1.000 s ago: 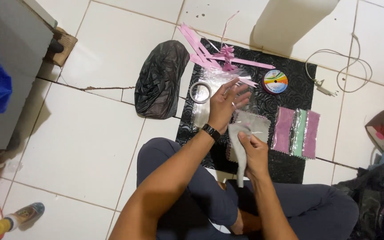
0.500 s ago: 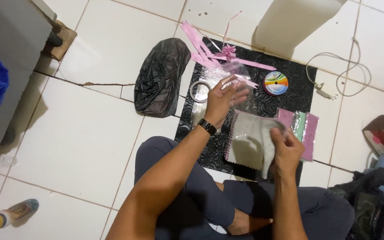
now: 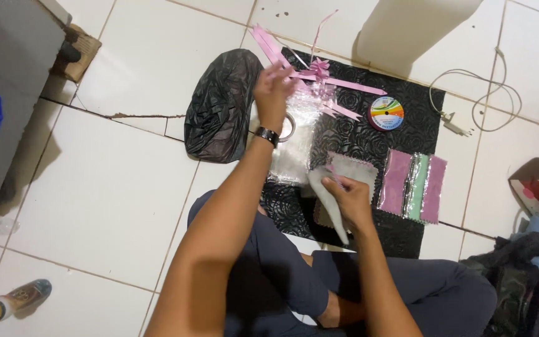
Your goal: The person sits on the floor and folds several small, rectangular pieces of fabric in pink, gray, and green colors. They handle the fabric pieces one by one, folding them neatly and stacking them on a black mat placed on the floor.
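Seated on the white tiled floor point(image 3: 113, 206), the person works over a black rose-patterned mat point(image 3: 400, 109) in the middle of the frame. The right hand point(image 3: 347, 196), centre frame, pinches a pale grey cloth point(image 3: 329, 203); its grip is closed on the fabric, which hangs down toward the lap, over the mat's lower edge. The left hand point(image 3: 274, 93), wristwatch showing, is raised higher up, fingers loosely spread and blurred, above a clear plastic bag point(image 3: 294, 156) lying on the mat; I cannot tell whether it touches the bag. A tape roll point(image 3: 286, 128) sits just beside that wrist. Pink ribbon strips point(image 3: 319, 78) fan out at the top of the mat, with a round multicoloured spool point(image 3: 386, 113) to their right. Right of the cloth lie pink and green fabric pieces in clear sleeves point(image 3: 414, 186). Left of the mat, touching its edge, sits a crumpled black plastic bag point(image 3: 219, 109). A white cable point(image 3: 478, 103) curls in the upper right.
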